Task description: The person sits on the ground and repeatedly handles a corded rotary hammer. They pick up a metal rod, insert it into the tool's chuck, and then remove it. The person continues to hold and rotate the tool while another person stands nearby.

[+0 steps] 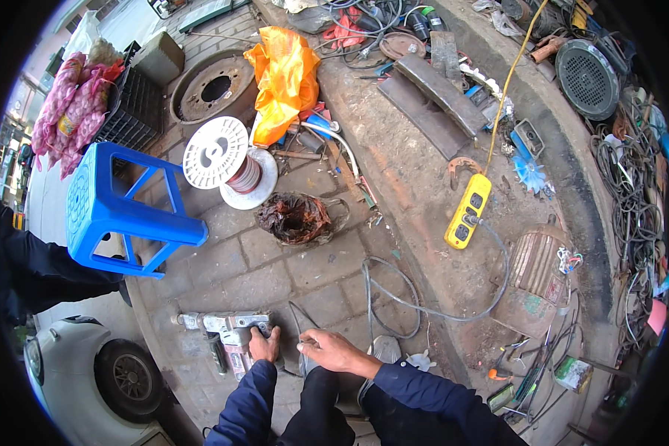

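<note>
A worn grey rotary hammer (pixel 234 325) with a black side handle lies on the paving bricks in front of me. My left hand (pixel 263 345) is closed round its rear end. Just to the right, my right hand (pixel 336 351) hovers over my knees with its fingertips pinched together. What those fingers hold, if anything, is too small to tell. A grey power cord (pixel 405 306) loops over the bricks from near my right hand to a yellow power strip (pixel 468 212), where a plug is pushed in.
Ahead lie a rusty wire-filled ring (pixel 293 218), a white cable spool (pixel 217 152) and an orange sack (pixel 286 82). A blue stool (pixel 130 208) and a person's dark-clothed leg (pixel 52 260) are left, above a parked car (pixel 89 372). An electric motor (pixel 535 271) and tangled cables (pixel 621 193) lie right.
</note>
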